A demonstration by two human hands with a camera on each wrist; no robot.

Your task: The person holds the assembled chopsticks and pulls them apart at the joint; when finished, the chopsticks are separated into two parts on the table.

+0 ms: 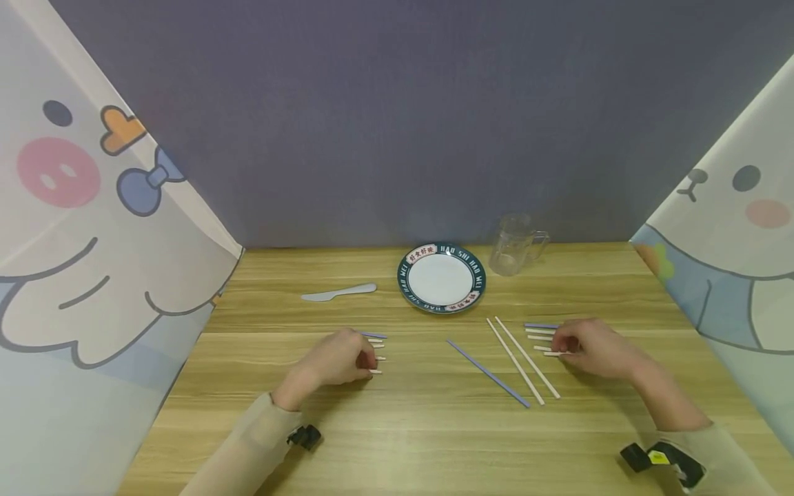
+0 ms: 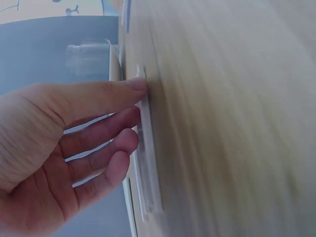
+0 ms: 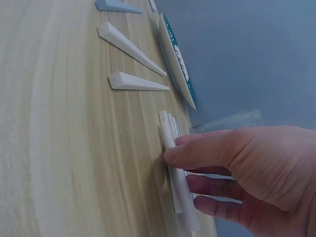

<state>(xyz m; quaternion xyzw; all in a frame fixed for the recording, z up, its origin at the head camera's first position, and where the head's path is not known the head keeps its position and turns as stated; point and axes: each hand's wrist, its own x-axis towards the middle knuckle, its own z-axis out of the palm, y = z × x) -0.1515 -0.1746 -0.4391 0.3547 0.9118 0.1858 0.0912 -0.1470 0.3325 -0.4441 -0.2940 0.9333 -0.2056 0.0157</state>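
Pinching a white stick [image 1: 375, 372], the left hand [image 1: 339, 355] sits toward the surface's [image 1: 397, 448] left edge; the right hand [image 1: 593, 348] pinches another white stick [image 1: 551, 354] rightward. Both lie roughly parallel to the far edge; three loose sticks [image 1: 489, 374] slant between, nearer the right hand.

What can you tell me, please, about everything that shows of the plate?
The plate is round and looks ceramic, with a white centre and a dark green rim bearing white HAO SHI HAO WEI lettering and Chinese characters on pale patches. It rests face up near the back of the wooden table, between the knife and the clear mug, touching neither. Whether its back edge meets the grey wall cannot be told.
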